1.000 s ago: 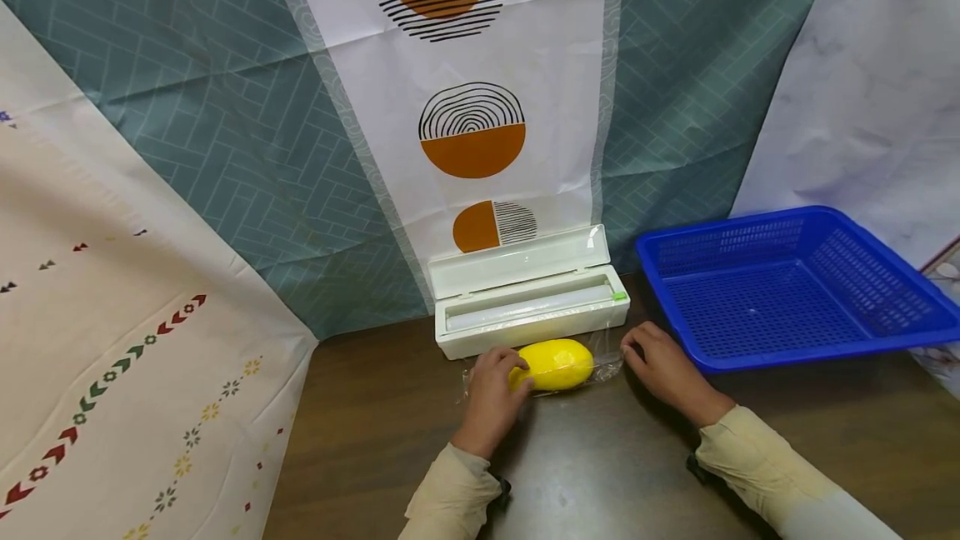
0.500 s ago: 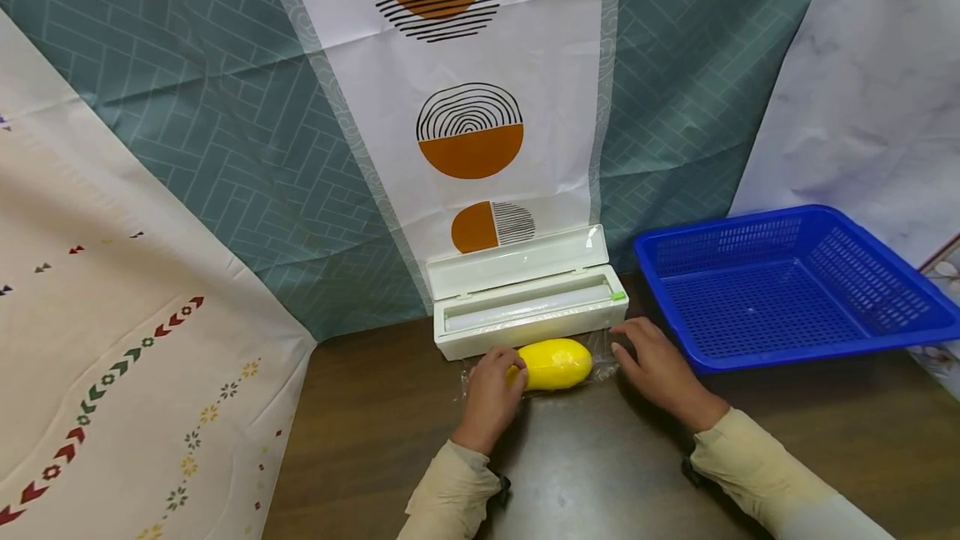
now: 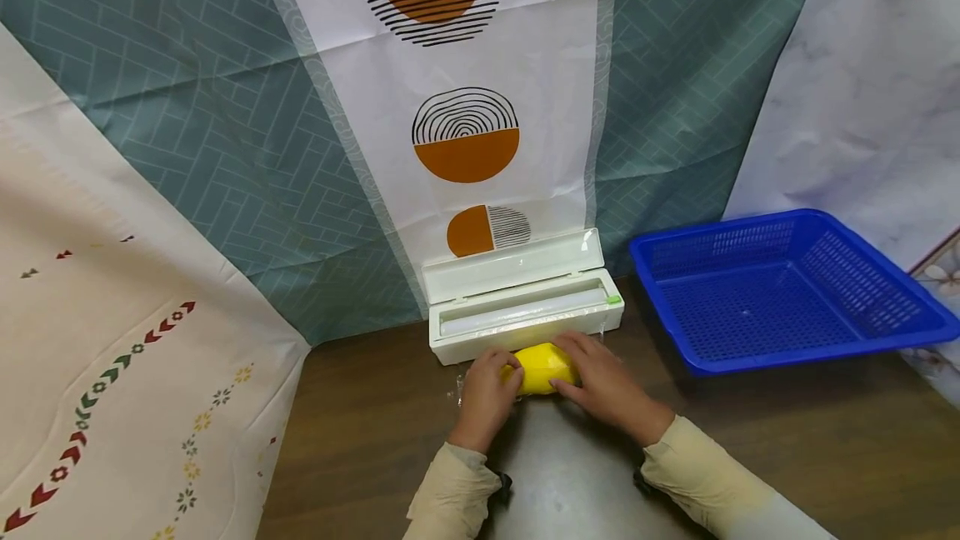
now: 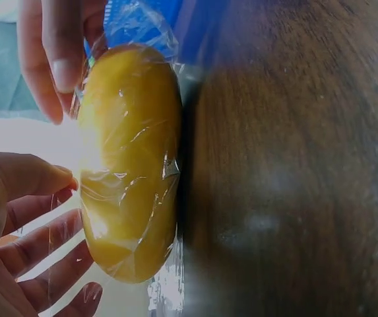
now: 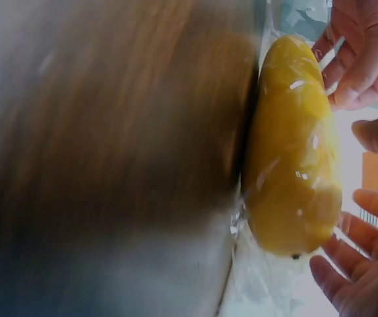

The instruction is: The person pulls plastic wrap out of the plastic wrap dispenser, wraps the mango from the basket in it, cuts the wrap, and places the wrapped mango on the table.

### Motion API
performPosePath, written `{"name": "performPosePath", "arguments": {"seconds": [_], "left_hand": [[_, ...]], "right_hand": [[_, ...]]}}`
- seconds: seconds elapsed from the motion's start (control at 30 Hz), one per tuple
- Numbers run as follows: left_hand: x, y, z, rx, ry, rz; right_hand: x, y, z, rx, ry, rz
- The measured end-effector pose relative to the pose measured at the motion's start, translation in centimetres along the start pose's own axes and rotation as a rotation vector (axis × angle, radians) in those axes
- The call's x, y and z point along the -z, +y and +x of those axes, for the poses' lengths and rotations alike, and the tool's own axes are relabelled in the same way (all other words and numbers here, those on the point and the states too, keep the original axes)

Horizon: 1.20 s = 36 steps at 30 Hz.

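A yellow mango [image 3: 542, 367] loosely covered in clear cling film [image 4: 167, 287] lies on the table. At its left end my left hand [image 3: 487, 397] holds it, the thumb and forefinger meeting on the film at its top and the other fingers spread down the far side. My right hand [image 3: 606, 382] is at the other end, fingers extended and spread, thumb apart from them. Both hands hide the ends of the fruit in the head view. Wrinkled film clings along the mango [image 5: 294, 152] and sticks out past its ends.
Just behind stands a white cling film dispenser [image 3: 528, 332] with its lid raised and a film roll [image 3: 525, 312] inside. A blue plastic basket [image 3: 678, 340] sits at the right. Patterned cloths [image 3: 300, 140] hang at the back and left.
My right hand has moved left from beside the basket to the mango's right end, bringing the loose film there over it. The left hand has stayed at the left end.
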<state>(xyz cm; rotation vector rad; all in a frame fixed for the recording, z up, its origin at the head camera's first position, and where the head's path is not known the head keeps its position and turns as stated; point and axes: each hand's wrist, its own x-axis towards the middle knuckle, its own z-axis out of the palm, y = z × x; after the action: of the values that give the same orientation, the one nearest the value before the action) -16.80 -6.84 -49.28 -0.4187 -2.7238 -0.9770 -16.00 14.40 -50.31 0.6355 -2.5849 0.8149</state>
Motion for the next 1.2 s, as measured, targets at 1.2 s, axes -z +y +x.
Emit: {"name": "performPosePath", "arguments": {"seconds": [1.2], "left_hand": [[-1.3,-1.1,0.2,0.167,0.067,-0.235]], "right_hand": [[-1.4,0.3,1.0,-0.18,0.014,0.188]]}}
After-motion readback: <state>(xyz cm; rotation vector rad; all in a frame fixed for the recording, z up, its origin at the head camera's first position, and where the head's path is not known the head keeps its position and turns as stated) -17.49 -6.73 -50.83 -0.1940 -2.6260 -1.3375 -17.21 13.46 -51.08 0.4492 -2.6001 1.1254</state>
